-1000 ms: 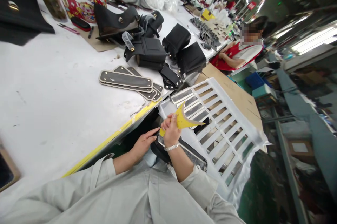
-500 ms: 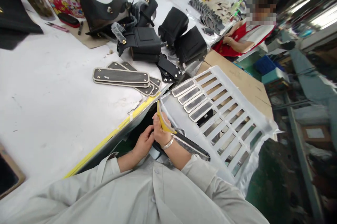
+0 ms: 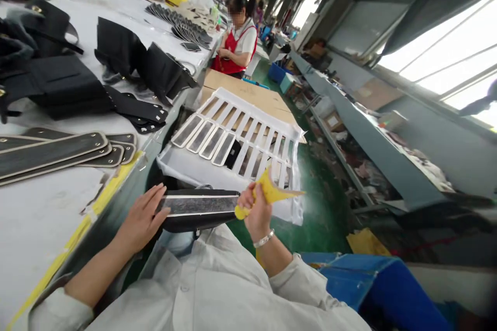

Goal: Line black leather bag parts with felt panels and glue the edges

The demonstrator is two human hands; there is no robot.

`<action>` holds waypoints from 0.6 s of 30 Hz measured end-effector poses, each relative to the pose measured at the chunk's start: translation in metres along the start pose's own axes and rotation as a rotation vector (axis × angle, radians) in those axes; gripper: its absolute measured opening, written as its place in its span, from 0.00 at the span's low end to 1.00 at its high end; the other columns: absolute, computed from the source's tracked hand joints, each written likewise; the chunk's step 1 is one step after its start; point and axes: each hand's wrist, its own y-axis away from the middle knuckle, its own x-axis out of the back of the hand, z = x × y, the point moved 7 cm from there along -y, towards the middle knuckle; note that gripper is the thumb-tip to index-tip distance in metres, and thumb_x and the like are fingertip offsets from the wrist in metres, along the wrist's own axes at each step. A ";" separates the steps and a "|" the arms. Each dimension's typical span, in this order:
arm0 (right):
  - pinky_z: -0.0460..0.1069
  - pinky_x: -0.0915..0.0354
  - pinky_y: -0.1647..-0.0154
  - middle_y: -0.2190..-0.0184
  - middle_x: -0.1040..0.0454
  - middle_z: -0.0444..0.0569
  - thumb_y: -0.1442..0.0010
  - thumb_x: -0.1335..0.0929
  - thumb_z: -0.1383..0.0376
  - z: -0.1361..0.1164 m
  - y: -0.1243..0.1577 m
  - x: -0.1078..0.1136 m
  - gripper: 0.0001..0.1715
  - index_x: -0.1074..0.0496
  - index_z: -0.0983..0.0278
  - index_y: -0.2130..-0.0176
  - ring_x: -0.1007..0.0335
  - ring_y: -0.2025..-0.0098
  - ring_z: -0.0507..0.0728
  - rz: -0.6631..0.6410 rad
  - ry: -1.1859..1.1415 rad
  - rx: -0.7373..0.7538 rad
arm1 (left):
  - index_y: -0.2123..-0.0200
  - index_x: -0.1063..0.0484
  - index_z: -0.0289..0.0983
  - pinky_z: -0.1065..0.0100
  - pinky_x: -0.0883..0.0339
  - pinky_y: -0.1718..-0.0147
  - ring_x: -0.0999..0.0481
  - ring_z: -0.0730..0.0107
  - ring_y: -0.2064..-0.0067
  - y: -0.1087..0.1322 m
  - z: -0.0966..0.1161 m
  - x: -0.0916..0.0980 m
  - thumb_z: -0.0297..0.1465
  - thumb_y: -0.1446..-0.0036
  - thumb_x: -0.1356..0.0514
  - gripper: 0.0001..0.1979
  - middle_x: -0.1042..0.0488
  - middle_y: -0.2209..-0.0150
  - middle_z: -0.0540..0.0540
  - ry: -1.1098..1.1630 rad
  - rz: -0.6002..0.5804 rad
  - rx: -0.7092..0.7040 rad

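My left hand (image 3: 142,219) lies with its fingers stretched out on the left end of a black bag (image 3: 182,223) across my lap. A long dark grey panel with two white lines along its edges (image 3: 202,205) faces up on the bag. My right hand (image 3: 257,213), with a bracelet at the wrist, is closed around a curled yellow strip (image 3: 272,188), which looks like peeled backing paper. That hand is just past the bag's right end. Part of the bag's underside is hidden.
Pale-edged dark strips (image 3: 58,149) and black bags (image 3: 62,82) lie on the white table at left. Ahead is a slotted white frame (image 3: 248,165) holding several grey panels (image 3: 223,148). A co-worker in red (image 3: 236,46) sits beyond; a blue bin (image 3: 361,274) stands at right.
My view has swung right. My hands, together before, are now apart: the left on the bag's end, the right moved right with the yellow strip. The bag's grey panel now faces up.
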 end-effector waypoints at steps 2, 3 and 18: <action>0.42 0.51 0.84 0.86 0.54 0.31 0.44 0.34 0.52 -0.005 -0.027 0.029 0.17 0.39 0.62 0.71 0.61 0.86 0.45 0.137 -0.105 0.014 | 0.40 0.43 0.36 0.45 0.57 0.40 0.45 0.51 0.37 -0.011 0.029 -0.006 0.50 0.42 0.52 0.33 0.41 0.39 0.37 -0.187 -0.051 -0.187; 0.41 0.52 0.85 0.87 0.54 0.31 0.45 0.34 0.52 -0.004 -0.038 0.038 0.18 0.40 0.62 0.72 0.61 0.86 0.45 0.169 -0.127 0.014 | 0.40 0.42 0.35 0.44 0.61 0.40 0.45 0.50 0.37 -0.016 0.044 -0.012 0.51 0.44 0.51 0.34 0.41 0.39 0.36 -0.255 -0.080 -0.259; 0.42 0.53 0.84 0.87 0.54 0.32 0.45 0.34 0.50 0.024 -0.011 0.045 0.19 0.35 0.63 0.70 0.59 0.86 0.45 0.052 -0.089 -0.063 | 0.40 0.43 0.33 0.53 0.53 0.44 0.38 0.51 0.44 -0.063 0.151 -0.093 0.53 0.48 0.46 0.40 0.37 0.42 0.34 -0.277 -0.298 -0.359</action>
